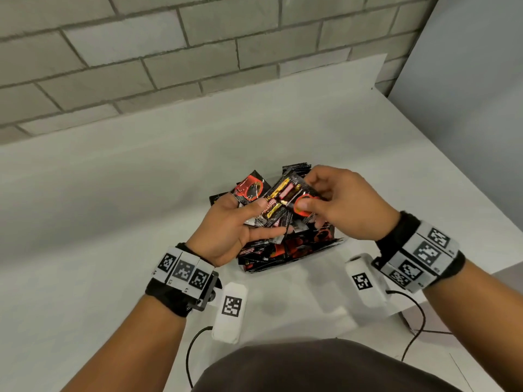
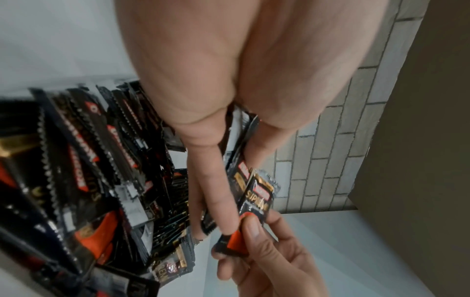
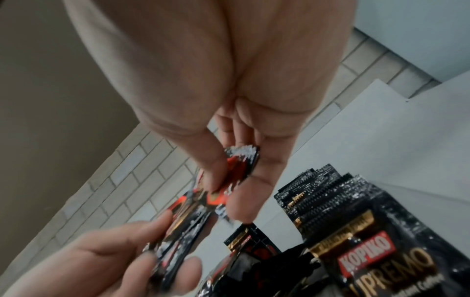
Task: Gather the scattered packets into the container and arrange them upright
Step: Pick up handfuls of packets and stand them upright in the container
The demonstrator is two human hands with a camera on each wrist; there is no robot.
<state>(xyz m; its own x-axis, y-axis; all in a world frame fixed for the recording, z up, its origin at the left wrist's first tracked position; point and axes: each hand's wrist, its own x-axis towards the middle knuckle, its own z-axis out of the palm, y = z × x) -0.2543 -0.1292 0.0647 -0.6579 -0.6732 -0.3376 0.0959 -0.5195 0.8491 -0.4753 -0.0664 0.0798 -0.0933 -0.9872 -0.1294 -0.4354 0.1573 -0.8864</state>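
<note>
Over a clear container (image 1: 337, 242) packed with black-and-red coffee packets (image 1: 294, 247), my two hands meet. My left hand (image 1: 264, 219) grips a small stack of packets (image 1: 278, 198) between thumb and fingers. My right hand (image 1: 308, 193) pinches the red-marked end of the top packet in that stack. In the left wrist view, the left fingers (image 2: 216, 193) lie under the held packets (image 2: 257, 198), with the right hand's thumb (image 2: 251, 231) on the red end. In the right wrist view, the pinched packet (image 3: 237, 168) is blurred, and several packets (image 3: 318, 191) stand upright behind it.
The container stands on a white table (image 1: 113, 222) against a grey brick wall (image 1: 169, 52). Two white tagged devices (image 1: 229, 309) (image 1: 365, 281) with black cables lie near the front edge. The table's right edge (image 1: 452, 176) is close, with a grey panel (image 1: 467, 80) beyond it.
</note>
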